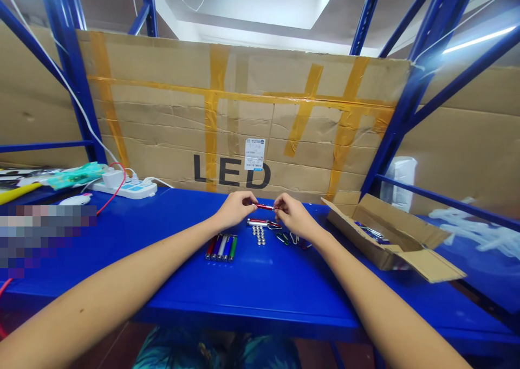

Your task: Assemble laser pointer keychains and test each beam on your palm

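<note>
Between my two hands is a slim red metal tube, like a small penlight (265, 207). My left hand (239, 207) pinches its left end. At the other end, the closed fingers of my right hand (293, 213) grip the silvery tip; whatever else they hold is hidden. Just below lie a red and a silver penlight (257, 224) with a carabiner clip (274, 226) at the right end. Small silver button cells (259, 235) sit in two columns beneath them. Several coloured penlight tubes (221, 248) lie side by side at left. Coloured carabiner clips (293, 239) are under my right hand.
An opened cardboard box (376, 233) with blue and metallic pieces stands at right on the blue table (252, 287). At left are a white power strip (130, 187), a red cable (117, 187) and packaged items. A large cardboard sheet (174, 125) rises behind, between blue rack posts.
</note>
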A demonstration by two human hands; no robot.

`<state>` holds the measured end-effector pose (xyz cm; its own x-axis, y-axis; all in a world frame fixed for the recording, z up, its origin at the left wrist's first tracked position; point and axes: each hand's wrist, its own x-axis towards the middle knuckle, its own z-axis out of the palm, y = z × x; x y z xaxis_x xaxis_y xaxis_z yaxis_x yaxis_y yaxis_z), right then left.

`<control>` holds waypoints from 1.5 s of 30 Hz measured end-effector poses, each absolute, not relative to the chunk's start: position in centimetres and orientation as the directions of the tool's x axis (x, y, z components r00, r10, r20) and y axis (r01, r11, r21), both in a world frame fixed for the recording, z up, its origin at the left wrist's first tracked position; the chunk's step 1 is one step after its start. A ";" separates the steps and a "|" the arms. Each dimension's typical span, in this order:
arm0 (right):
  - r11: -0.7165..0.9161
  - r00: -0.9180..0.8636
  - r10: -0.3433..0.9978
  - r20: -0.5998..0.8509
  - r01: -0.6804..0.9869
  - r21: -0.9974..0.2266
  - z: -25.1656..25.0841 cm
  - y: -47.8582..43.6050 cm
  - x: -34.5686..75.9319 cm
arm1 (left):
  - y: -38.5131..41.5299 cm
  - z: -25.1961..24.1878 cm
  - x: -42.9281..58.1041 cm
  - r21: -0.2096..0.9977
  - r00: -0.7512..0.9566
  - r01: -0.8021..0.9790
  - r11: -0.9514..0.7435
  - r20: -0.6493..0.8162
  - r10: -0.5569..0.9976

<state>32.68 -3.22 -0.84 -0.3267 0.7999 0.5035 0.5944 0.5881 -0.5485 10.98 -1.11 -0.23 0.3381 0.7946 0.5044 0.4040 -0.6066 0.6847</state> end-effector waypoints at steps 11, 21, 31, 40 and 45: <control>0.627 -0.395 0.761 0.515 0.653 -0.425 -1.2 -1.7 32.5 | 0.2 -1.2 11.2 0.637 0.329 0.464 -0.616 0.522 0.787; 0.557 -0.330 0.782 0.529 0.750 -0.357 -0.2 -2.2 32.8 | -0.4 -0.8 11.0 0.624 0.293 0.473 -0.622 0.554 0.779; 0.547 -0.404 0.815 0.416 0.773 -0.322 -0.7 -2.3 32.9 | 0.0 -1.4 10.8 0.581 0.371 0.550 -0.600 0.473 0.799; 0.531 -0.425 0.834 0.353 0.793 -0.299 -0.7 -2.4 32.6 | 0.5 -1.7 10.9 0.552 0.442 0.566 -0.612 0.424 0.791; 0.540 -0.439 0.830 0.346 0.788 -0.297 -1.1 -2.2 32.6 | 0.2 -1.6 11.0 0.533 0.471 0.593 -0.603 0.378 0.797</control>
